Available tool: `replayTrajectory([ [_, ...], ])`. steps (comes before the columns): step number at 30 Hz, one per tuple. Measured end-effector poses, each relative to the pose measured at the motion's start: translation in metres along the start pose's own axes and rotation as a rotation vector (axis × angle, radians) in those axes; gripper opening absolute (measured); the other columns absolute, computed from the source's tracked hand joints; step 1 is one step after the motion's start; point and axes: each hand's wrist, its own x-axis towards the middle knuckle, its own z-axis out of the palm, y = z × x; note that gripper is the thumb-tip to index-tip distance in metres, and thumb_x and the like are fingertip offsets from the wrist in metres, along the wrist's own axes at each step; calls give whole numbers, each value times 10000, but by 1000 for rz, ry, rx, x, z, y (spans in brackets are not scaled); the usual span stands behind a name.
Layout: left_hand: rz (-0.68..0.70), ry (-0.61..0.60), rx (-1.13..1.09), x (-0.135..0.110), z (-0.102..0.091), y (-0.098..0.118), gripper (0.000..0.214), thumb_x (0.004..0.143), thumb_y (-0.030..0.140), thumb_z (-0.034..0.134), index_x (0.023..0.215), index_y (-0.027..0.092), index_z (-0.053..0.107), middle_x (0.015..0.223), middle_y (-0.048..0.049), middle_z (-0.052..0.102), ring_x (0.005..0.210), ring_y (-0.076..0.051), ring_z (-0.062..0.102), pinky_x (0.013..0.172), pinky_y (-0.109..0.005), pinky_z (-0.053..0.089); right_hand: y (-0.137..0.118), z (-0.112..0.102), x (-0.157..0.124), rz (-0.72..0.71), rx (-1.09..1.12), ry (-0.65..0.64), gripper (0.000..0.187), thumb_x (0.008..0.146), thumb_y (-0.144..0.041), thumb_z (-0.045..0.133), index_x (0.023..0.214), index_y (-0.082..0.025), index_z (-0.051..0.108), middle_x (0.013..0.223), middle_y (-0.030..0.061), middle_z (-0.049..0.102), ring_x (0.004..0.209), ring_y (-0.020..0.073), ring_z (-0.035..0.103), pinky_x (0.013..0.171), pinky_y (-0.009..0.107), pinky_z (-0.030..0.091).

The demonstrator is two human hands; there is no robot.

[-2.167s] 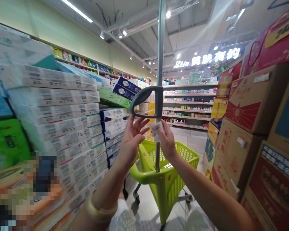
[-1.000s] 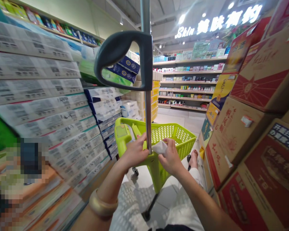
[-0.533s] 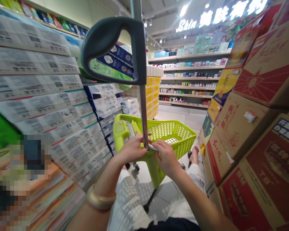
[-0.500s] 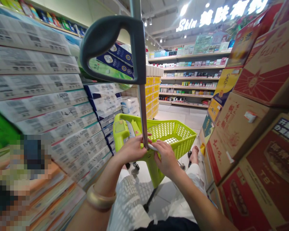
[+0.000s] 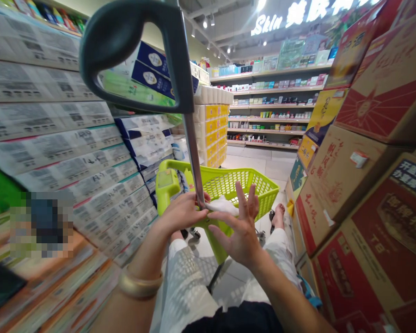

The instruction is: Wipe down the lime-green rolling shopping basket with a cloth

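Observation:
At the foot of the metal pole, my left hand has its fingers behind the pole and its thumb in front, closed on one end of a white cloth. The cloth's loose part bunches out to the right, above the rim of the green shopping basket cart. Just beside it, my right hand has its fingers spread and grips nothing. A dark grey loop handle is fixed high on the pole. My left fingertips are partly hidden behind it.
Stacked white cartons rise close on the left, and red and brown boxes on the right. Farther back are yellow-and-white packs and stocked shelves. My legs in white trousers flank the cart's stem.
My right hand has let go of the white cloth and spread its fingers; the cloth now bunches out more. Pole, handle and cart have shifted slightly left in view.

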Motion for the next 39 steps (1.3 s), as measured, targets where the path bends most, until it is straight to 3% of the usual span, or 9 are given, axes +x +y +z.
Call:
replayTrajectory([
  [4, 0, 0, -10, 0, 0, -1, 250, 702, 360, 589, 906, 249, 683, 871, 26, 739, 828, -178, 680, 707, -237, 509, -6, -1, 5, -25, -2, 27, 121, 784, -245, 714, 828, -358, 725, 1475, -64, 366, 1464, 383, 7, 1093, 709, 142],
  [13, 13, -1, -8, 0, -2, 1, 218, 702, 348, 581, 860, 247, 692, 872, 17, 737, 855, -189, 681, 726, -243, 516, -8, -4, 6, -20, 33, -12, 95, 797, -263, 709, 800, -356, 723, 1454, -65, 410, 1464, 369, 72, 1086, 721, 169],
  [16, 8, 6, 4, 1, -1, -1, 222, 700, 359, 586, 857, 247, 695, 860, 10, 737, 842, -194, 681, 708, -244, 518, -7, -5, 8, -39, 69, -14, 134, 817, -248, 669, 911, -336, 704, 1479, -33, 391, 1455, 342, 164, 1115, 658, 216],
  [21, 17, 1, 3, 1, -2, 0, 215, 699, 357, 577, 827, 241, 705, 820, 4, 735, 812, -192, 676, 698, -238, 516, 3, 9, 8, -23, 188, 23, 380, 858, -182, 530, 1235, -229, 541, 1494, 98, 353, 1366, 236, 387, 1096, 428, 392],
  [26, 1, -2, 39, -1, -4, 4, 209, 706, 339, 572, 833, 246, 710, 830, 2, 736, 818, -198, 677, 742, -260, 519, 19, 32, 4, 101, 113, -54, 538, 811, -108, 488, 1338, -215, 473, 1234, 115, 566, 1184, 251, 508, 1040, 463, 424],
  [29, 15, 39, 51, -2, -4, 3, 227, 714, 355, 586, 874, 249, 707, 961, -3, 738, 919, -209, 672, 848, -285, 513, 31, 38, 3, 97, 65, -123, 501, 789, -56, 450, 1236, -241, 579, 1091, 90, 603, 1061, 243, 540, 968, 446, 463],
  [33, 28, 70, 30, -3, -3, 1, 293, 751, 403, 567, 965, 248, 695, 1105, -3, 711, 1029, -215, 649, 942, -308, 488, 50, 38, 4, 117, 73, -71, 393, 764, -22, 437, 988, -228, 686, 1035, 79, 589, 999, 213, 562, 908, 379, 495],
  [39, 14, 67, 41, -4, -3, 2, 341, 777, 397, 542, 1057, 253, 674, 1089, 3, 719, 1047, -224, 649, 924, -309, 496, 57, 41, 9, 81, 174, 45, 375, 814, -46, 411, 968, -247, 689, 1186, 54, 625, 1176, 191, 547, 1044, 388, 430],
])
